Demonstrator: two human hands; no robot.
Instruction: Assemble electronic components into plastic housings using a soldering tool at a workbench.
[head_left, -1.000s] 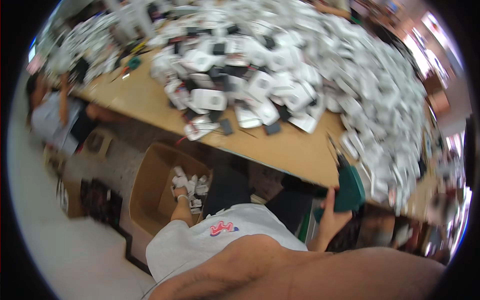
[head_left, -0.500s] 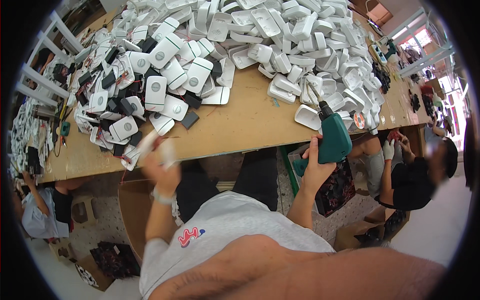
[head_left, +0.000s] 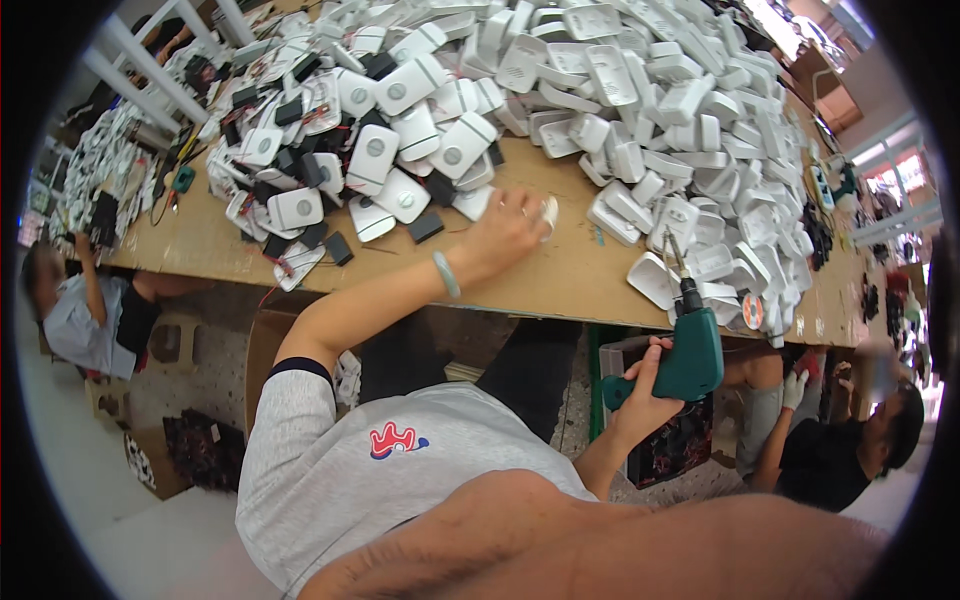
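My right hand (head_left: 645,405) is wrapped round the handle of a green power drill (head_left: 698,350). Its long bit points up and away, over the table's front edge toward the white housings. My left hand (head_left: 505,235), with a pale bangle at the wrist, is over the middle of the table, its fingers bent downward. Something small and white (head_left: 549,216) shows at its fingertips; blur hides whether this is a covering or a held piece. To its left lie white covers (head_left: 464,143) with round grey discs, among black boxes (head_left: 426,227) and red wires.
A tall heap of hollow white housings (head_left: 690,150) covers the table's right and back. The wooden table (head_left: 480,285) ends close to my lap. Co-workers sit at the far left (head_left: 90,310) and right (head_left: 830,460). A cardboard box (head_left: 268,345) stands below the edge.
My left hand has swung from the table's front left edge to its middle, forward and right. The view has shifted. My right hand still holds the drill.
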